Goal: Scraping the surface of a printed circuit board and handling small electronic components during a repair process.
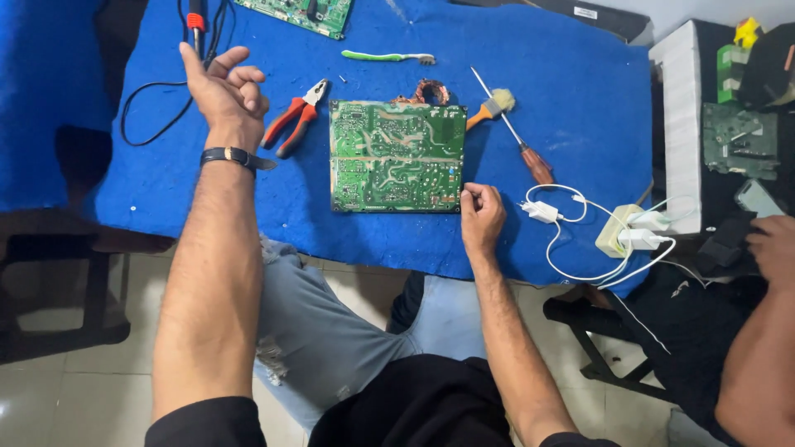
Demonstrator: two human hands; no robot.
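Note:
A green circuit board (396, 156) lies solder side up in the middle of the blue cloth-covered table (563, 116). My right hand (480, 215) rests at the board's lower right corner, fingers curled against its edge. My left hand (224, 91) is raised over the table's left part, fingers loosely apart, holding nothing; a dark band sits on its wrist. It is nearest to the red-handled pliers (294, 117) and a soldering iron (196, 23) with a black cable.
A screwdriver (517, 136), an orange-handled brush (490, 109), a copper coil (431, 89), a green toothbrush (387, 57) and a second green board (302, 12) lie behind the board. White chargers and a power strip (617, 236) sit right. Another person's hand (774, 248) is at far right.

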